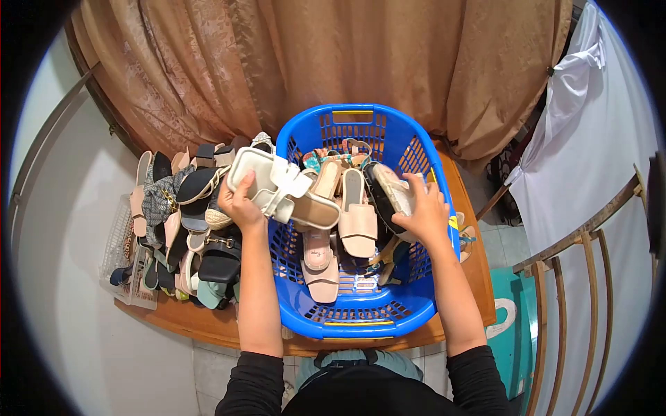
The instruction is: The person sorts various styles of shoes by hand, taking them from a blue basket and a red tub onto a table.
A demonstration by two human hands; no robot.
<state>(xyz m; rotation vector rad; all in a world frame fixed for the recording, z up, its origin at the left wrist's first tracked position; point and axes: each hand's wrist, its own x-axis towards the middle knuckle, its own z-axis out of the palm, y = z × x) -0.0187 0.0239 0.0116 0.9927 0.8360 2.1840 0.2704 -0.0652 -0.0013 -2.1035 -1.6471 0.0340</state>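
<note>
My left hand is closed on a white strappy sandal, held tilted over the left rim of a blue laundry basket. Inside the basket's right side, my right hand grips a cream-coloured shoe between thumb and fingers; its upper is partly hidden. Below and between my hands lie a beige slide sandal, a pinkish slide and a dark shoe. Farther back in the basket rests a sandal with patterned, colourful straps.
A heap of shoes crowds the wooden table left of the basket, beside a clear plastic basket. Brown curtains hang behind. To the right stand a wooden railing and a teal object.
</note>
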